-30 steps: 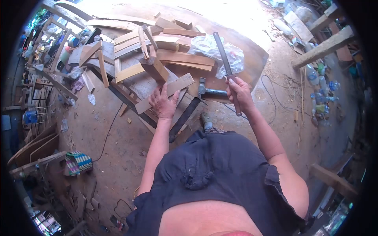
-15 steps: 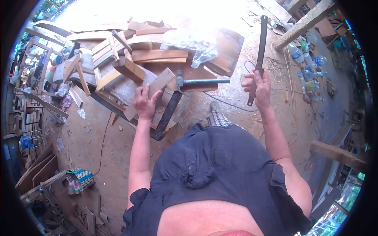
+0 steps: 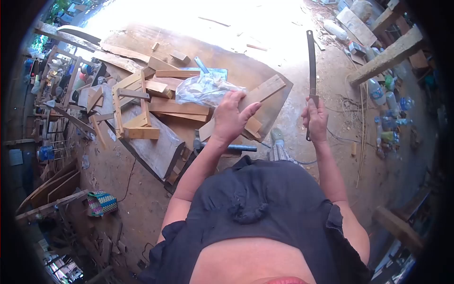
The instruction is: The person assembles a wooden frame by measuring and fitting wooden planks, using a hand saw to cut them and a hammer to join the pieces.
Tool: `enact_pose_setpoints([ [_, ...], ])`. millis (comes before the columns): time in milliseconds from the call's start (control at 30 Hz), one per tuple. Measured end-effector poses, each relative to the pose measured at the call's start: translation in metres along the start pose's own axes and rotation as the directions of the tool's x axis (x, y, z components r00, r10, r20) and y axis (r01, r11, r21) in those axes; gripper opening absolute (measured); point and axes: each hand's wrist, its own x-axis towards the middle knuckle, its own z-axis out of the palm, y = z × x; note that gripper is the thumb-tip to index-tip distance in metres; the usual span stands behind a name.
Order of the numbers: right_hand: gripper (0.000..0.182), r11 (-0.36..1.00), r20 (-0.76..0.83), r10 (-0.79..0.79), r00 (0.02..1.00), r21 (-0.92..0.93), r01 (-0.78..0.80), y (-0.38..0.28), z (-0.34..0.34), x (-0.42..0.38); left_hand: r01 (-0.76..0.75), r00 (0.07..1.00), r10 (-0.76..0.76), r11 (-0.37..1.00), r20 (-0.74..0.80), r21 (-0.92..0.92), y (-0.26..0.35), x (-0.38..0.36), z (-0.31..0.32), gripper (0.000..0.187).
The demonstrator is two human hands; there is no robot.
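Note:
My left hand point(image 3: 230, 115) grips a flat wooden board point(image 3: 273, 88), thumb on the near side and fingers over the far side. The board slants up to the right over a large brown sheet point(image 3: 279, 97). Crumpled clear plastic point(image 3: 198, 91) lies just beyond my left fingers. Out to the right, my right hand point(image 3: 316, 116) is closed around a long, narrow, dark flat tool point(image 3: 311, 61) with a hole at its far end, held nearly upright in view. A hammer point(image 3: 242, 147) with a bluish handle lies below my left wrist, its head partly covered by my forearm.
Wooden pieces and a small wooden frame point(image 3: 118, 104) are heaped to the left, beside a thick grey slab point(image 3: 163, 144). Plastic bottles point(image 3: 390, 123) and a slanting post point(image 3: 388, 57) stand at right. A woven basket point(image 3: 101, 203) sits lower left.
My left hand has moved right with the board, from beside the wood heap to over the brown sheet. My right hand still holds the dark tool. The whole view has shifted.

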Motion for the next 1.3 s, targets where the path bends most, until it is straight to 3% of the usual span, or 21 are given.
enact_pose_setpoints([
  [100,0.023,0.999,0.019,0.018,1.0,-0.034,-0.017,-0.013,-0.036,0.046,0.008,1.0,-0.007,1.0,0.026,-0.007,0.035,0.06,0.048,0.048],
  [167,0.022,1.0,-0.019,0.008,1.0,0.022,-0.007,-0.023,-0.057,0.072,-0.068,0.993,0.049,0.979,-0.104,-0.193,0.051,0.092,0.08,0.051],
  [300,0.022,1.0,-0.048,-0.005,0.999,0.025,0.006,-0.039,-0.098,0.121,-0.089,0.98,0.016,0.929,-0.201,-0.358,0.056,0.132,0.149,0.053],
  [400,0.022,1.0,-0.107,0.004,0.994,-0.005,-0.004,-0.049,-0.116,0.139,0.03,0.976,-0.041,0.998,-0.214,-0.055,0.016,0.14,0.194,0.051],
  [433,0.022,1.0,-0.103,0.01,0.995,-0.006,-0.011,-0.047,-0.119,0.14,0.037,0.976,-0.048,0.998,-0.213,-0.055,-0.001,0.139,0.201,0.051],
  [500,0.022,1.0,-0.072,0.012,0.997,-0.023,-0.014,-0.039,-0.125,0.139,0.223,0.957,-0.184,0.961,-0.223,0.164,-0.03,0.131,0.206,0.052],
  [633,0.021,0.994,-0.049,0.104,0.993,-0.028,-0.105,-0.023,-0.116,0.125,0.212,0.951,-0.134,0.939,-0.278,0.269,-0.072,0.114,0.211,0.053],
  [800,0.019,0.991,0.126,0.133,0.983,-0.052,-0.127,-0.014,-0.097,0.125,0.159,0.96,-0.007,0.836,-0.28,0.525,-0.098,0.097,0.202,0.05],
  [900,0.018,0.991,0.202,0.123,0.972,-0.071,-0.111,-0.009,-0.089,0.128,0.293,0.92,-0.065,0.769,-0.385,0.568,-0.121,0.1,0.18,0.049],
  [1033,0.016,0.988,0.294,0.145,0.945,-0.087,-0.125,-0.007,-0.084,0.127,0.349,0.914,-0.142,0.752,-0.38,0.559,-0.144,0.1,0.161,0.047],
  [1100,0.016,0.981,0.328,0.182,0.927,-0.122,-0.149,-0.003,-0.082,0.127,0.224,0.942,-0.002,0.75,-0.336,0.622,-0.138,0.097,0.162,0.05],
  [1200,0.016,0.979,0.379,0.198,0.904,-0.114,-0.167,-0.001,-0.075,0.128,0.185,0.967,-0.025,0.758,-0.255,0.625,-0.122,0.094,0.163,0.051],
  [1300,0.017,0.98,0.438,0.193,0.878,-0.135,-0.149,0.004,-0.067,0.13,0.187,0.956,-0.014,0.8,-0.293,0.571,-0.119,0.095,0.161,0.051],
])
